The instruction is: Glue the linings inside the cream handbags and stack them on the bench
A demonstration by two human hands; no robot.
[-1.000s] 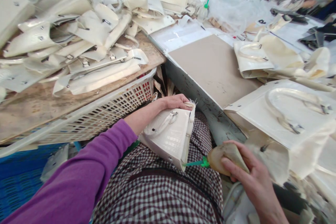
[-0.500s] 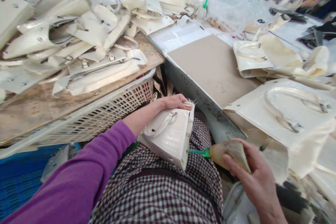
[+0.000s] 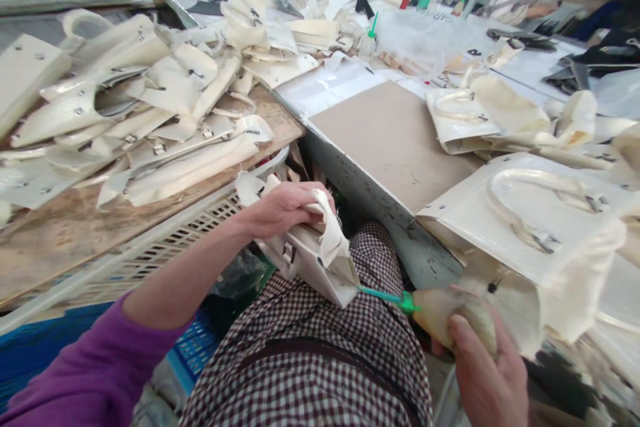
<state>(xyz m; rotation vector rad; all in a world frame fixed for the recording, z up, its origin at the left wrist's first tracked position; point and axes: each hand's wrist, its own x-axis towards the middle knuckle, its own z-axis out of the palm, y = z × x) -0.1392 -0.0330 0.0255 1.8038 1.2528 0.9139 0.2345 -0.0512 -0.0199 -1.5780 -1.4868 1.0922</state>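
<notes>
Over my lap, my left hand [image 3: 290,210] is closed on a cream handbag [image 3: 305,257], gripping it near its raised flap. The bag lies tilted, with a small metal buckle on its near face and its open edge toward the right. My right hand [image 3: 487,353] is wrapped around a squeeze bottle [image 3: 440,313] of yellowish, cloudy contents. Its long green nozzle [image 3: 385,294] points left, and the tip is at the bag's lower right edge. Whether the tip touches the bag I cannot tell. Part of the bag is hidden behind my left hand.
Many cream bag pieces [image 3: 165,87] are heaped on the wooden table at left. A brown board [image 3: 390,133] lies on the table ahead. Cream bags [image 3: 530,207] stand at right. A white plastic basket [image 3: 165,260] and a blue crate [image 3: 195,347] sit at lower left.
My left hand has turned the bag and now holds its flap raised, with the buckle face showing. My right hand has moved slightly down and right with the squeeze bottle. The view has tilted up.
</notes>
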